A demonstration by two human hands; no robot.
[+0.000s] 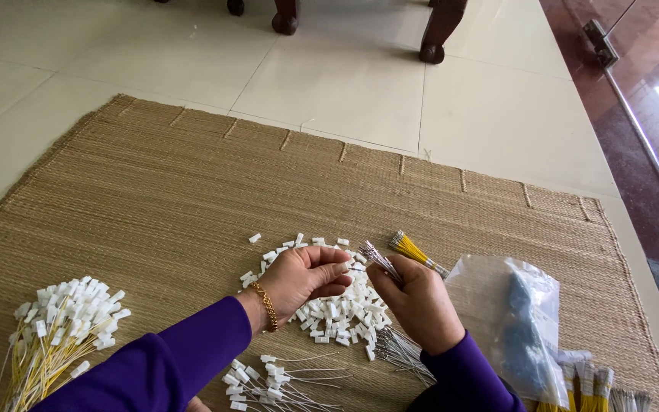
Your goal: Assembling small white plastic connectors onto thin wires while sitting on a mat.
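Wires (379,259) bunched in right hand (419,301), tips fanned toward left hand (303,278); left fingers pinch white clip (347,267) at wire tip. Best: keep bunch steady, feed single wire. Loose clips (337,309) below on mat (154,198); finished pile (62,320) far left; plastic bag (524,320) right.

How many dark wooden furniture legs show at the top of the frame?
4. One foot at top centre-left, one leg right of it, a larger curved leg further right, and a sliver at the top edge. More may lie out of frame.
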